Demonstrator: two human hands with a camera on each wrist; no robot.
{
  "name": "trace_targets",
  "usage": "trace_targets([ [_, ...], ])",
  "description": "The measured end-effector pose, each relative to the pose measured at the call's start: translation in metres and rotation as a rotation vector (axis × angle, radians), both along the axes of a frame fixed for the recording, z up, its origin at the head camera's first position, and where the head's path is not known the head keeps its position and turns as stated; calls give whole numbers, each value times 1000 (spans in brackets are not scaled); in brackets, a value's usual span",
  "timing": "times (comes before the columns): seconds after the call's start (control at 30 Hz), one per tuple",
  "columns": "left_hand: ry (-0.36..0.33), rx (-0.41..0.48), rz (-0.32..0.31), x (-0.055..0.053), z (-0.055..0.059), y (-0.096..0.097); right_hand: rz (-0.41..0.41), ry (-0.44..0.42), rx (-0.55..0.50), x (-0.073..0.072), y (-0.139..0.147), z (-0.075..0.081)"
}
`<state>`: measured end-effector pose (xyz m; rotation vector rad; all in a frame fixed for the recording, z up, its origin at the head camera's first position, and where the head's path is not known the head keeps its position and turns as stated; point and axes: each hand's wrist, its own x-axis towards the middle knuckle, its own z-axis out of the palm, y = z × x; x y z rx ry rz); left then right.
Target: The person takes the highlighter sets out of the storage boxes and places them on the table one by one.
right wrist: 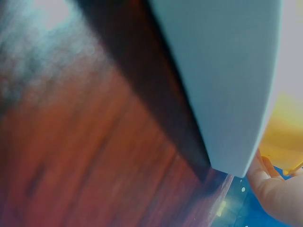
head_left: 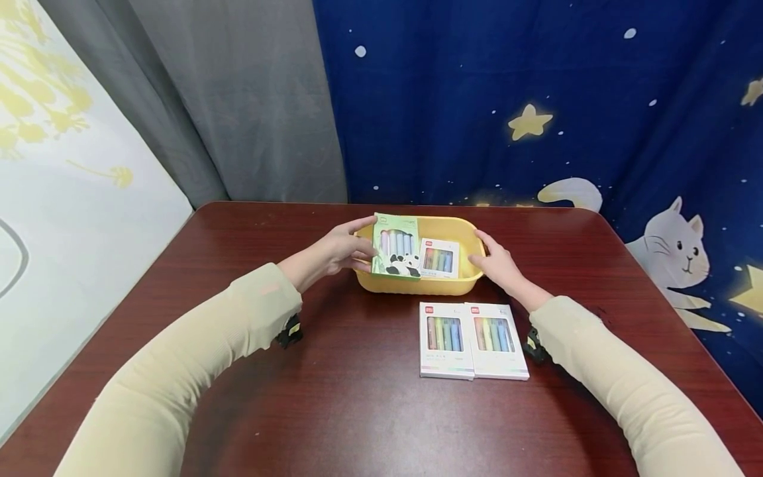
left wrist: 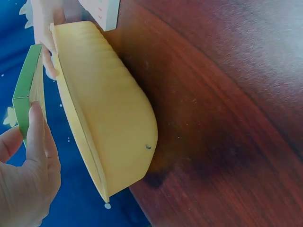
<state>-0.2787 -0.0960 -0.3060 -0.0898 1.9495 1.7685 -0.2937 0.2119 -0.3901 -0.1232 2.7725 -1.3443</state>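
Observation:
My left hand (head_left: pixel 341 248) pinches the left side of a green box of markers (head_left: pixel 396 245) with a panda printed on its front. In the left wrist view, the thumb and fingers hold the edge of this green box (left wrist: pixel 28 78) above the basket's rim. The yellow plastic basket (head_left: pixel 417 286) stands near the table's far side. Inside it leans a small white box of coloured sticks (head_left: pixel 440 258), partly covered by the green box. At the basket's right end, my right hand (head_left: pixel 499 264) grips the rim, thumb over the inner side.
Two white boxes with windows, a left one (head_left: pixel 447 340) and a right one (head_left: pixel 496 340), lie side by side in front of the basket, close to my right wrist. A dark red wooden table (head_left: pixel 334 397) carries everything. Behind it hangs a blue star-patterned curtain (head_left: pixel 441 119).

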Motion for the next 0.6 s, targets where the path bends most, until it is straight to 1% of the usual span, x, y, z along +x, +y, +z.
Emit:
trace_targets([
  [0.2,16,30,-27,9,-1,-8,-1,-2,-2,0,0,0],
  [0.43,27,40,-52,19,-1,-16,4,-8,-10,0,1,0],
  [0.6,24,48,-62,29,0,-21,0,-20,-9,0,0,1],
])
